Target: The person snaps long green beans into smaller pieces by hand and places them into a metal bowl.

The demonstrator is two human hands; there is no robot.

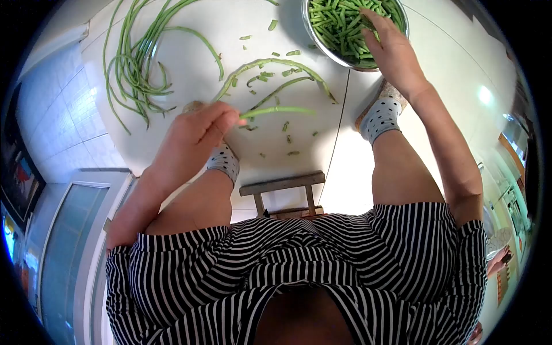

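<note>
Pinched between my left thumb and fingers is a green long bean (282, 110), its free end pointing right above the white floor. My left hand (198, 129) is closed on it. My right hand (397, 57) reaches over a metal bowl (323, 54) heaped with cut bean pieces (343, 29). Its fingers are apart with the thumb spread; fingertips are at or just over the pieces, and contact is unclear. A pile of whole long beans (129, 63) lies at the upper left. Two more beans, one curved (270, 61), lie beyond my left hand among short scraps (289, 138).
My feet in dotted socks (382, 118) stand either side of the scraps. A small wooden stool (282, 184) shows between my legs. A white-framed door (75, 230) stands at the left. Part of another person (499, 261) shows at the far right edge.
</note>
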